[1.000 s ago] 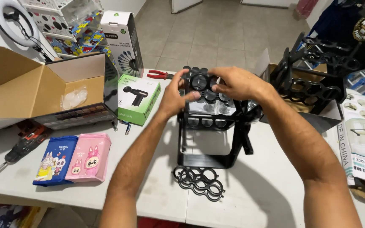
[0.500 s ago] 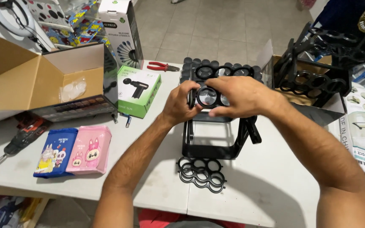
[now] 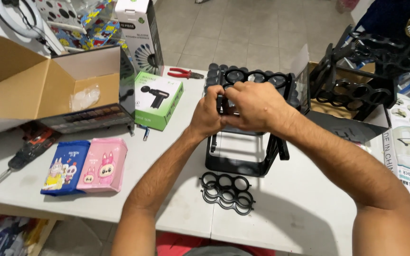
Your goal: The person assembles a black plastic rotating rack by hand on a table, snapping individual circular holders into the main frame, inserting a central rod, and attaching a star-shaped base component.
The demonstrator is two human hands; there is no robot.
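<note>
A black plastic rack frame (image 3: 243, 161) stands on the white table (image 3: 304, 213), with a ringed shelf panel (image 3: 257, 77) across its top. My left hand (image 3: 207, 115) and my right hand (image 3: 255, 106) are closed together on the front edge of that top panel, fingers wrapped around it. On the table just in front of the frame lies a small stack of loose black ring panels (image 3: 227, 191).
An open cardboard box (image 3: 39, 85) sits at the left, with a green box (image 3: 158, 98), red pliers (image 3: 184, 73), a blue pack (image 3: 66, 167) and a pink pack (image 3: 102, 164). A second assembled black rack (image 3: 352, 80) stands at the right. A screwdriver (image 3: 22, 156) lies at the far left.
Both hands slid from the top of the ringed panel down to its front edge and closed together there. The view has moved in closer to the rack.
</note>
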